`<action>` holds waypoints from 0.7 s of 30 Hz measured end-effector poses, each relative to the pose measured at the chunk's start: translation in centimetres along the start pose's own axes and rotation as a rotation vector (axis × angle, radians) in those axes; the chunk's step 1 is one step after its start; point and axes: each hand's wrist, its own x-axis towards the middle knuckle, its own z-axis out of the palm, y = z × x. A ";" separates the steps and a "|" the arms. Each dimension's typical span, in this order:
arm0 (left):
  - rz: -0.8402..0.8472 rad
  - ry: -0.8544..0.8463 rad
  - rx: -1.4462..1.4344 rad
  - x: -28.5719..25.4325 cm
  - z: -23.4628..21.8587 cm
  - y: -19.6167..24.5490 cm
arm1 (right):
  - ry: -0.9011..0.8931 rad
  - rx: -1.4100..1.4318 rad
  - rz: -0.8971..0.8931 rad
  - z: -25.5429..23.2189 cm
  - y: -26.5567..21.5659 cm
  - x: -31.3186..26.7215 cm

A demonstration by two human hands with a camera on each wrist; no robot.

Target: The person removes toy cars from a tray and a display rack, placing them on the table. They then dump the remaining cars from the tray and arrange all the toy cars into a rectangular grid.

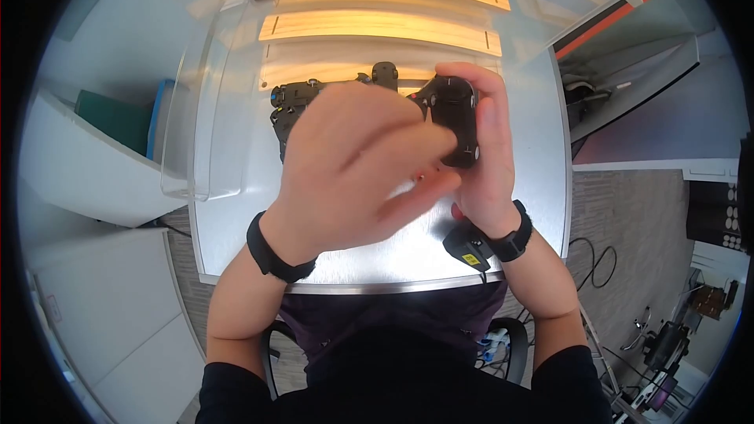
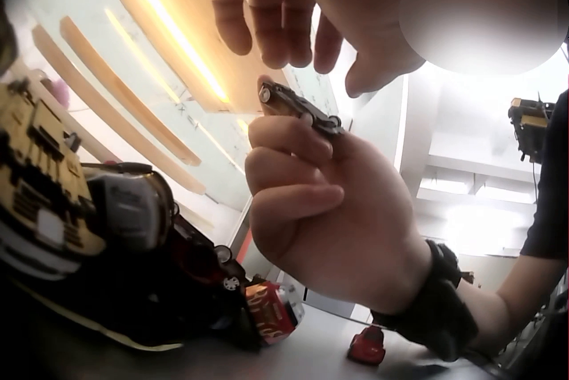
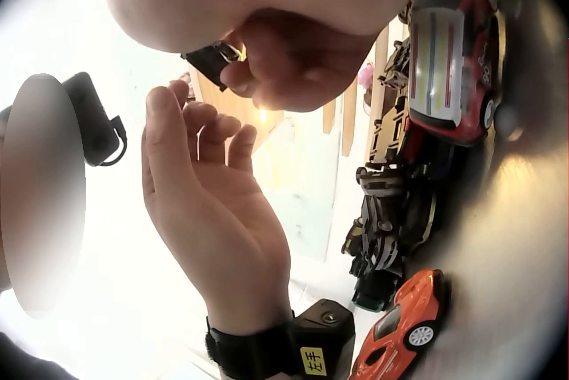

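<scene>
In my right hand (image 1: pixel 495 145) is a small black toy car (image 1: pixel 457 122), its dark underside and wheels facing up toward the head camera. The left wrist view shows this car (image 2: pixel 302 109) edge-on, gripped between the thumb and curled fingers of the right hand (image 2: pixel 333 211). My left hand (image 1: pixel 353 161) is just left of the car and overlaps it in the head view. Seen from the right wrist, the left hand (image 3: pixel 222 211) has its fingers loosely bent, with nothing in them.
Several dark toy vehicles (image 1: pixel 294 98) stand crowded beyond my left hand. A red toy car (image 3: pixel 449 60) with a striped roof and an orange toy car (image 3: pixel 404 322) show in the right wrist view. Wooden slats (image 1: pixel 381 27) lie past them; a clear bin (image 1: pixel 200 180) borders the left.
</scene>
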 end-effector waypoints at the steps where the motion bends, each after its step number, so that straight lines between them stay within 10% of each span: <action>1: -0.036 0.029 -0.009 0.0 0.1 -0.1 | 0.008 0.025 0.021 0.1 -0.2 0.0; 21: -0.088 -0.049 -0.065 0.2 0.2 -1.6 | -0.016 0.022 0.088 -0.9 -0.1 0.1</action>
